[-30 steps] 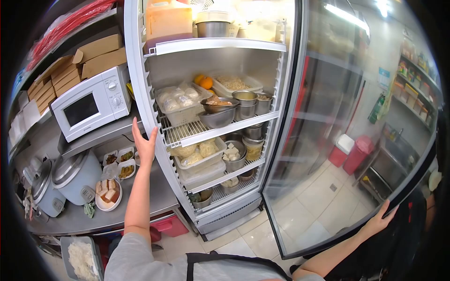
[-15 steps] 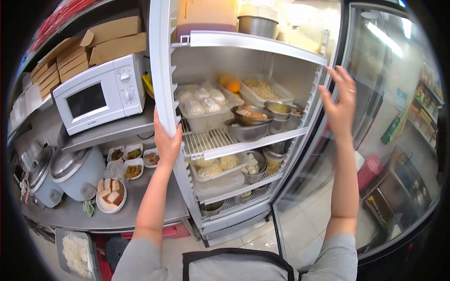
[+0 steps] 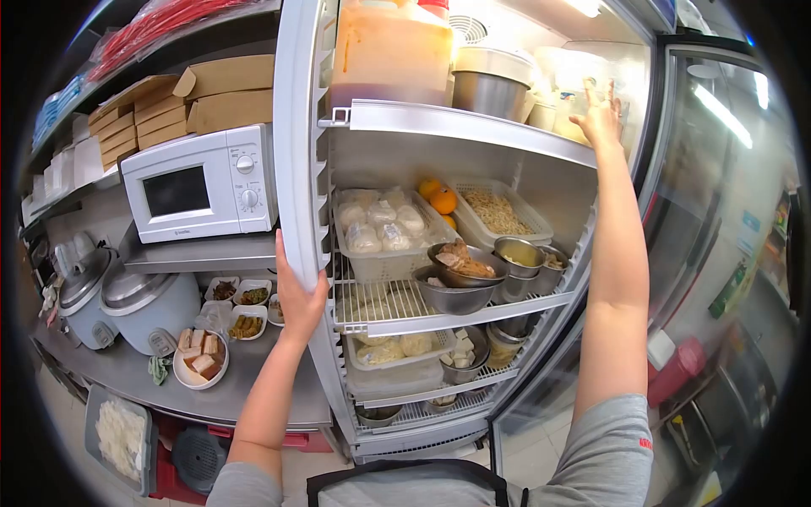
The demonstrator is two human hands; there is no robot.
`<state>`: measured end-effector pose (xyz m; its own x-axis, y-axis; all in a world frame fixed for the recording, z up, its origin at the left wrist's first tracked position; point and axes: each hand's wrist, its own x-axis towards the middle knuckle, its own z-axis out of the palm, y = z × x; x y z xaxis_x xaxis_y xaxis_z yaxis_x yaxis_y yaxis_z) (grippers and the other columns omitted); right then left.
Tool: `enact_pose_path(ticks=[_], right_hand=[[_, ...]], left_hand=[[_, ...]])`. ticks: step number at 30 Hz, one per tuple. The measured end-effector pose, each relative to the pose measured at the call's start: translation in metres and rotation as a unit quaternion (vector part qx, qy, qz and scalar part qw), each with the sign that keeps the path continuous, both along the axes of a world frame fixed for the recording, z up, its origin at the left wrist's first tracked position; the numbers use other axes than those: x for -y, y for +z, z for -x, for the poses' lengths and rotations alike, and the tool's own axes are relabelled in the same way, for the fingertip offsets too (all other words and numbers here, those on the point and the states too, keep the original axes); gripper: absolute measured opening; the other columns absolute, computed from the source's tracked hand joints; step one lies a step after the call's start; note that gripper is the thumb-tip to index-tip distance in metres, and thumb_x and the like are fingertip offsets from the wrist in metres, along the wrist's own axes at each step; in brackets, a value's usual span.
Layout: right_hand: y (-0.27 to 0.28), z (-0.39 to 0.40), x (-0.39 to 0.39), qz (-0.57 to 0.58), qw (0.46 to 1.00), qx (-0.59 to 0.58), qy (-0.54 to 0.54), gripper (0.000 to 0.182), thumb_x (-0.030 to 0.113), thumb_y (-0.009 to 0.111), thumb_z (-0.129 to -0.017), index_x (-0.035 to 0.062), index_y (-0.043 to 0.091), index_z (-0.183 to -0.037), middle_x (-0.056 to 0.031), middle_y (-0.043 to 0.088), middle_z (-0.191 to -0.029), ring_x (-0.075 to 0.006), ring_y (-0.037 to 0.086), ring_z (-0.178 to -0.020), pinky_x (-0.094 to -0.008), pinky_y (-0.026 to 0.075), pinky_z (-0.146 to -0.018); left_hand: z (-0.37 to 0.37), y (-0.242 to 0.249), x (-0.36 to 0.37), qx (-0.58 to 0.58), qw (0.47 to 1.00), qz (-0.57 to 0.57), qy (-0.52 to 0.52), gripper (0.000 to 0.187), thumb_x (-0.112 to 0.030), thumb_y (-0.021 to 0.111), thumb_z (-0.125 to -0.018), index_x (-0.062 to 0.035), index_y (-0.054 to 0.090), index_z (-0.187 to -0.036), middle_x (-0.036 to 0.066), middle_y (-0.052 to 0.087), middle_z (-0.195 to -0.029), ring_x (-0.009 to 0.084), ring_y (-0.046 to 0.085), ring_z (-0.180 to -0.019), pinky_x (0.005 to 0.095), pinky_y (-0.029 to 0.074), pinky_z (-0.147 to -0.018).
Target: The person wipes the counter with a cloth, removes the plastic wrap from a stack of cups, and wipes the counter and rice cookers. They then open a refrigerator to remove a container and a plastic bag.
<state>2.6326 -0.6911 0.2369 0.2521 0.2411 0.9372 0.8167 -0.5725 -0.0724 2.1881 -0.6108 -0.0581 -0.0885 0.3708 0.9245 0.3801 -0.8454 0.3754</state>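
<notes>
My left hand lies against the left front edge of an upright fridge, fingers stretched up along it and thumb apart. Raised to the brightly lit top shelf, my right hand has its fingers spread, overlapping pale wrapped items at the right end. A steel pot stands left of it, beside a large jug of orange liquid. On the shelf below sit a basket of white wrapped bundles, oranges and steel bowls.
The glass door stands wide open at right. Left of the fridge, a white microwave sits above a steel counter with rice cookers and a bowl of meat blocks. A tub of white food is low at left.
My right hand has moved from beside the open door up and into the top shelf. My left hand stays at the fridge's edge. The view has tilted upward.
</notes>
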Motion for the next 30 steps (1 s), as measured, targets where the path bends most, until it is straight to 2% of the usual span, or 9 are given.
enact_pose_path(ticks=[8, 10, 14, 15, 16, 18, 20, 24, 30], right_hand=[[-0.001, -0.024, -0.001, -0.035, 0.999, -0.015, 0.004, 0.078, 0.024, 0.072, -0.068, 0.0339, 0.03, -0.133, -0.0151, 0.015, -0.143, -0.0422, 0.03, -0.123, -0.0531, 0.039, -0.092], [0.0, -0.008, -0.001, -0.012, 0.993, -0.027, -0.117, 0.071, 0.027, 0.068, -0.071, 0.0316, 0.033, -0.132, -0.015, 0.015, -0.143, -0.0429, 0.03, -0.123, -0.0536, 0.036, -0.094], [0.008, 0.021, -0.002, -0.064, 0.981, 0.058, -0.172, 0.068, 0.036, 0.066, -0.071, 0.0264, 0.035, -0.131, -0.0161, 0.022, -0.141, -0.0402, 0.034, -0.121, -0.0501, 0.034, -0.096], [0.012, 0.034, -0.004, -0.091, 0.993, 0.046, 0.056, 0.071, 0.044, 0.066, -0.07, 0.0245, 0.035, -0.131, -0.017, 0.027, -0.138, -0.0371, 0.04, -0.116, -0.0465, 0.038, -0.092], [0.014, 0.047, -0.006, -0.112, 0.953, 0.029, 0.28, 0.075, 0.051, 0.065, -0.069, 0.0226, 0.035, -0.131, -0.0179, 0.033, -0.135, -0.0341, 0.046, -0.111, -0.043, 0.042, -0.088], [0.012, 0.099, 0.003, 0.022, 0.879, -0.179, 0.442, 0.086, 0.06, 0.065, -0.063, 0.0216, 0.032, -0.133, -0.0181, 0.045, -0.123, -0.0285, 0.051, -0.102, -0.0391, 0.045, -0.082], [0.012, 0.12, -0.009, 0.115, 0.899, -0.187, 0.38, 0.103, 0.061, 0.069, -0.055, 0.013, 0.024, -0.135, -0.0176, 0.05, -0.107, -0.0226, 0.053, -0.093, -0.0336, 0.049, -0.071], [0.013, 0.117, -0.025, 0.043, 0.906, -0.153, 0.393, 0.11, 0.058, 0.074, -0.05, -0.0048, 0.026, -0.126, -0.011, 0.055, -0.087, -0.0164, 0.056, -0.069, -0.0277, 0.048, -0.058], [0.021, 0.087, -0.026, -0.075, 0.906, -0.124, 0.398, 0.099, 0.049, 0.079, -0.052, -0.0034, 0.031, -0.121, -0.0083, 0.055, -0.083, -0.0135, 0.054, -0.063, -0.026, 0.046, -0.054]], left_hand=[[-0.004, -0.003, -0.001, 0.005, 1.0, 0.002, 0.024, 0.078, -0.004, 0.06, -0.071, 0.0033, 0.015, -0.135, 0.025, 0.033, -0.131, 0.0361, 0.039, -0.118, 0.0401, 0.031, -0.097], [-0.003, -0.004, -0.001, -0.003, 0.999, -0.013, 0.034, 0.077, -0.004, 0.06, -0.071, 0.0035, 0.017, -0.134, 0.024, 0.034, -0.13, 0.0358, 0.039, -0.118, 0.0402, 0.031, -0.097], [-0.002, -0.006, -0.003, 0.018, 0.999, 0.03, -0.004, 0.074, -0.006, 0.059, -0.073, 0.0052, 0.017, -0.134, 0.024, 0.033, -0.13, 0.0331, 0.036, -0.12, 0.0381, 0.026, -0.1], [-0.002, -0.005, -0.002, 0.013, 1.0, 0.025, 0.0, 0.074, -0.006, 0.059, -0.073, 0.0054, 0.017, -0.133, 0.024, 0.034, -0.129, 0.0329, 0.037, -0.119, 0.0379, 0.027, -0.1], [-0.002, -0.005, -0.002, 0.005, 1.0, 0.021, 0.004, 0.074, -0.006, 0.059, -0.073, 0.0056, 0.017, -0.133, 0.024, 0.035, -0.128, 0.0328, 0.038, -0.118, 0.0378, 0.028, -0.099], [-0.002, -0.006, -0.004, 0.004, 1.0, 0.014, 0.011, 0.074, -0.006, 0.059, -0.073, 0.0052, 0.017, -0.133, 0.024, 0.035, -0.128, 0.0325, 0.038, -0.118, 0.0376, 0.028, -0.099], [-0.004, -0.008, -0.004, 0.002, 1.0, 0.011, 0.012, 0.074, -0.007, 0.059, -0.073, 0.0049, 0.017, -0.133, 0.023, 0.036, -0.128, 0.0322, 0.039, -0.117, 0.0374, 0.029, -0.098], [-0.003, -0.01, -0.005, 0.009, 0.999, 0.023, 0.028, 0.075, -0.007, 0.061, -0.072, 0.0042, 0.019, -0.133, 0.025, 0.036, -0.127, 0.0361, 0.042, -0.115, 0.0398, 0.032, -0.096], [-0.003, -0.009, -0.006, 0.006, 0.999, 0.014, 0.037, 0.075, -0.008, 0.061, -0.072, 0.0047, 0.019, -0.133, 0.025, 0.036, -0.128, 0.0361, 0.04, -0.117, 0.04, 0.032, -0.096]])
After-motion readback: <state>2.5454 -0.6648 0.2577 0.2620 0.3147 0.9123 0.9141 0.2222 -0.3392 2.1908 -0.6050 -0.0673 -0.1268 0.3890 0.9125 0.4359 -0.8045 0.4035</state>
